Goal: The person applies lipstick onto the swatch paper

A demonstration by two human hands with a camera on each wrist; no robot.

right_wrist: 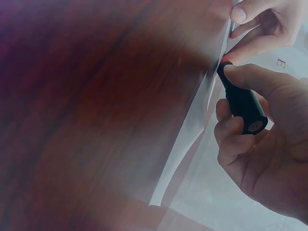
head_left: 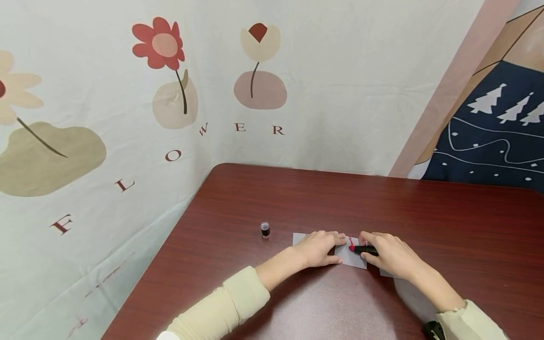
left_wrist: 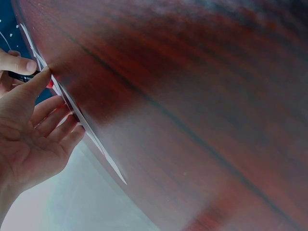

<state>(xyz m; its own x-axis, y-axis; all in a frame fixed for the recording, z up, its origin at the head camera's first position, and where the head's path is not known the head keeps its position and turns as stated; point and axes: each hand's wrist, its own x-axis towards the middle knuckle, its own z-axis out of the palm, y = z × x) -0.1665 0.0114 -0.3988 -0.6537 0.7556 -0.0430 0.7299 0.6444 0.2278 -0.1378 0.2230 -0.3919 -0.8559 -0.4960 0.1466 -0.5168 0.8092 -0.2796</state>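
In the head view a piece of white paper point(head_left: 353, 259) lies on the table with a red mark near its far edge. My right hand point(head_left: 393, 252) grips a black lipstick point(head_left: 366, 249), its red tip touching the paper beside the mark. The right wrist view shows the fingers curled round the lipstick's black tube point(right_wrist: 243, 107) and a round label on its base. My left hand point(head_left: 318, 249) rests on the paper with its fingers extended, as the left wrist view also shows. More paper point(head_left: 299, 238) shows beyond the left hand, and another piece point(head_left: 386, 274) under the right.
A small cap point(head_left: 265, 230), clear with a black band, stands on the brown table point(head_left: 238, 203) to the left of the paper. Behind the table hangs a white cloth point(head_left: 340, 94) printed with flowers. A dark object point(head_left: 433, 329) sits by the right sleeve.
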